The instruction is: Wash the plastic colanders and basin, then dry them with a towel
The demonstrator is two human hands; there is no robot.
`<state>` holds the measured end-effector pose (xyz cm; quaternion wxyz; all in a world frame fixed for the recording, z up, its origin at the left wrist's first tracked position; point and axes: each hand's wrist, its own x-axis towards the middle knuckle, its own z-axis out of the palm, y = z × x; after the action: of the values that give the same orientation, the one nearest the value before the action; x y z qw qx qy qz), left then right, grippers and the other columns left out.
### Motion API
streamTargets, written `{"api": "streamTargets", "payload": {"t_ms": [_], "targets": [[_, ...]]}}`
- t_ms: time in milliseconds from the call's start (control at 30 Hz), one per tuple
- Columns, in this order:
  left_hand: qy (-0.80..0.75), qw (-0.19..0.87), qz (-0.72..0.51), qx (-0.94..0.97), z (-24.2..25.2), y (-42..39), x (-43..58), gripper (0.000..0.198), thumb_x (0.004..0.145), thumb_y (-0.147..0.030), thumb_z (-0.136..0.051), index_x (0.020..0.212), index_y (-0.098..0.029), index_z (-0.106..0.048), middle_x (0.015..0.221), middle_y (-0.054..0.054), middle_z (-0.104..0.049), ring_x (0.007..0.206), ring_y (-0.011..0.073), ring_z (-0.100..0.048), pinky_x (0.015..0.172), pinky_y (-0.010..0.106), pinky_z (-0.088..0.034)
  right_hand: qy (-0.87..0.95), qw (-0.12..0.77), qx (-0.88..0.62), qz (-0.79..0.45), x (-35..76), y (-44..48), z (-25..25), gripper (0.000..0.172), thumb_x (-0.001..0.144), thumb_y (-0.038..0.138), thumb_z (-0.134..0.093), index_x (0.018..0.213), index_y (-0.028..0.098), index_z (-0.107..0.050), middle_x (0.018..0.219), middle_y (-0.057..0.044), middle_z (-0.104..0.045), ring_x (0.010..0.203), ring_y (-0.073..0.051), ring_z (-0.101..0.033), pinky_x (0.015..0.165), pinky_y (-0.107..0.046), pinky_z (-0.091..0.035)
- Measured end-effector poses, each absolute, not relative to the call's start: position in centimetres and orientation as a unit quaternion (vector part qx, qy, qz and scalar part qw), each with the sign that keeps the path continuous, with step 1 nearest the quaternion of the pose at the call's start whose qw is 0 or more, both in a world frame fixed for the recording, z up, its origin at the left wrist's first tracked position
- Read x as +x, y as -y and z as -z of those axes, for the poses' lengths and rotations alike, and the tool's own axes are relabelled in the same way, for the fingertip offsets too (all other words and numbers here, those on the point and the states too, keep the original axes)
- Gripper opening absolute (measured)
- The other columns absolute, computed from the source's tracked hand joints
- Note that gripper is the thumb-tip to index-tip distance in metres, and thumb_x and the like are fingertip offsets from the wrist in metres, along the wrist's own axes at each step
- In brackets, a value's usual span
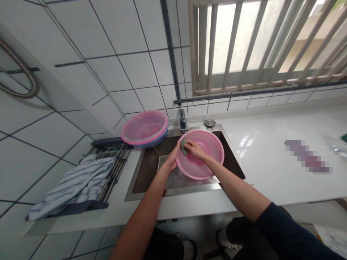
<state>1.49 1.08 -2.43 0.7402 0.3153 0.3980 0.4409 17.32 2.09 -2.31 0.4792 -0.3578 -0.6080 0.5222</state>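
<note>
A pink plastic colander (210, 153) is tilted over the steel sink (146, 169). My left hand (173, 159) grips its left rim from outside. My right hand (193, 148) is inside the colander, fingers closed on a small green scrubbing pad (184, 145) pressed against the inner wall near the rim.
A second pink colander sits in a blue basin (145, 129) at the sink's back left corner. The tap (182, 119) stands behind the sink. A striped cloth (73, 182) lies on a drying rack (114, 169) to the left. White counter (271, 162) stretches right, under a barred window (265, 43).
</note>
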Motion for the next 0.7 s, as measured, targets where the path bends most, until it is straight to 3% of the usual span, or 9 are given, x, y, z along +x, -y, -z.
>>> {"api": "streamTargets", "payload": {"t_ms": [167, 233, 367, 433, 500, 633, 700], "targets": [[-0.41, 0.741, -0.427, 0.318, 2.0, -0.9, 0.1, 0.057, 0.099, -0.065, -0.065, 0.121, -0.014, -0.078, 0.105, 0.015, -0.083, 0.095, 0.0296, -0.08, 0.085, 0.039, -0.066, 0.732, 0.266, -0.242, -0.579, 16.1, -0.8, 3.2, 0.042, 0.087, 0.058, -0.068, 0.069, 0.023, -0.055, 0.066, 0.003, -0.052, 0.066, -0.015, -0.045, 0.065, -0.026, -0.038], [-0.413, 0.739, -0.428, 0.315, 1.8, -0.9, 0.1, 0.056, 0.101, -0.064, -0.062, 0.121, -0.014, -0.078, 0.105, 0.015, -0.083, 0.098, 0.0294, -0.079, 0.087, 0.038, -0.066, 0.72, 0.293, -0.249, -0.577, 15.9, -0.9, 3.3, 0.042, 0.087, 0.06, -0.068, 0.071, 0.022, -0.056, 0.067, 0.002, -0.053, 0.066, -0.015, -0.045, 0.064, -0.026, -0.038], [-0.407, 0.738, -0.448, 0.299, 1.9, -0.8, 1.6, 0.048, 0.107, -0.054, -0.058, 0.124, -0.014, -0.078, 0.113, 0.014, -0.082, 0.105, 0.0262, -0.078, 0.097, 0.036, -0.063, 0.614, 0.493, -0.346, -0.51, 16.6, -1.8, 2.5, 0.035, 0.089, 0.056, -0.063, 0.078, 0.023, -0.056, 0.077, 0.0, -0.057, 0.074, -0.017, -0.049, 0.07, -0.027, -0.041], [-0.396, 0.735, -0.462, 0.298, 2.1, -0.9, 2.2, 0.045, 0.106, -0.051, -0.061, 0.126, -0.015, -0.078, 0.12, 0.013, -0.081, 0.108, 0.0254, -0.078, 0.1, 0.035, -0.061, 0.58, 0.534, -0.376, -0.487, 17.1, -2.0, 2.1, 0.031, 0.089, 0.053, -0.062, 0.081, 0.023, -0.057, 0.081, -0.001, -0.058, 0.077, -0.018, -0.05, 0.071, -0.027, -0.042], [-0.402, 0.731, -0.464, 0.299, 2.3, -1.0, 2.3, 0.047, 0.102, -0.055, -0.065, 0.124, -0.014, -0.078, 0.116, 0.014, -0.082, 0.106, 0.0265, -0.078, 0.098, 0.035, -0.062, 0.604, 0.497, -0.359, -0.51, 17.1, -1.8, 2.1, 0.031, 0.087, 0.053, -0.064, 0.08, 0.023, -0.058, 0.081, -0.001, -0.059, 0.077, -0.018, -0.05, 0.071, -0.027, -0.041], [-0.418, 0.721, -0.46, 0.305, 2.3, -1.0, 1.1, 0.057, 0.1, -0.064, -0.063, 0.119, -0.012, -0.079, 0.105, 0.015, -0.083, 0.099, 0.0297, -0.079, 0.09, 0.038, -0.064, 0.689, 0.322, -0.264, -0.593, 16.2, -0.8, 2.8, 0.036, 0.083, 0.054, -0.071, 0.072, 0.021, -0.06, 0.071, 0.001, -0.055, 0.068, -0.016, -0.046, 0.068, -0.027, -0.039], [-0.417, 0.721, -0.462, 0.306, 2.2, -0.8, 0.8, 0.058, 0.101, -0.064, -0.061, 0.119, -0.012, -0.079, 0.104, 0.015, -0.083, 0.099, 0.0292, -0.079, 0.09, 0.038, -0.065, 0.692, 0.312, -0.254, -0.599, 16.0, -0.8, 3.0, 0.036, 0.084, 0.054, -0.071, 0.074, 0.021, -0.061, 0.071, 0.001, -0.055, 0.067, -0.016, -0.045, 0.067, -0.027, -0.038]]}}
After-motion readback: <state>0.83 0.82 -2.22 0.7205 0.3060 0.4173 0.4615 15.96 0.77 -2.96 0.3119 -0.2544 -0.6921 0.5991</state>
